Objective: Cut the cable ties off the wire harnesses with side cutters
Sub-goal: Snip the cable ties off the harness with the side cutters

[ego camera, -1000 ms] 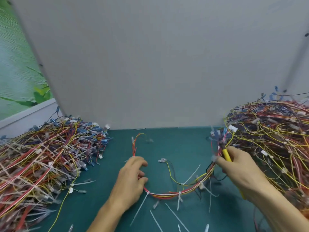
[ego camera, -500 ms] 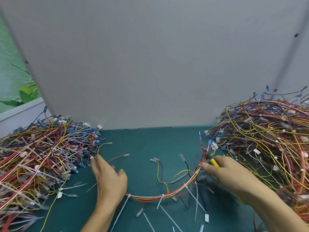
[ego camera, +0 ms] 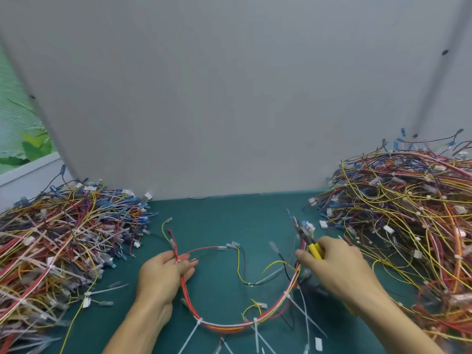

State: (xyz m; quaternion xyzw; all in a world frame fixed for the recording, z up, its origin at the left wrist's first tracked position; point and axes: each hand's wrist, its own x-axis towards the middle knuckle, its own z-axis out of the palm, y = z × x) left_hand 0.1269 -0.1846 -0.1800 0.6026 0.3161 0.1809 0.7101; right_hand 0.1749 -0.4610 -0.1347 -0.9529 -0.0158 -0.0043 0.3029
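Note:
A wire harness (ego camera: 224, 325) of red, white and yellow wires lies in a U on the green mat, bound by white cable ties (ego camera: 198, 321). My left hand (ego camera: 163, 274) holds its left branch, the red wires running between my fingers beside a white tie (ego camera: 178, 261). My right hand (ego camera: 334, 267) grips yellow-handled side cutters (ego camera: 307, 242); their dark jaws point up and left, close to the harness's right branch. Whether the jaws touch a tie is unclear.
A big heap of harnesses (ego camera: 58, 241) fills the left side and another heap (ego camera: 408, 215) the right. Long white tie tails (ego camera: 255, 338) lie on the green mat (ego camera: 217, 221) near the front edge. A grey panel (ego camera: 229, 98) closes off the back.
My left hand came back right from the left heap's edge and took hold of the harness's left branch. The right hand with the cutters stayed by the right branch.

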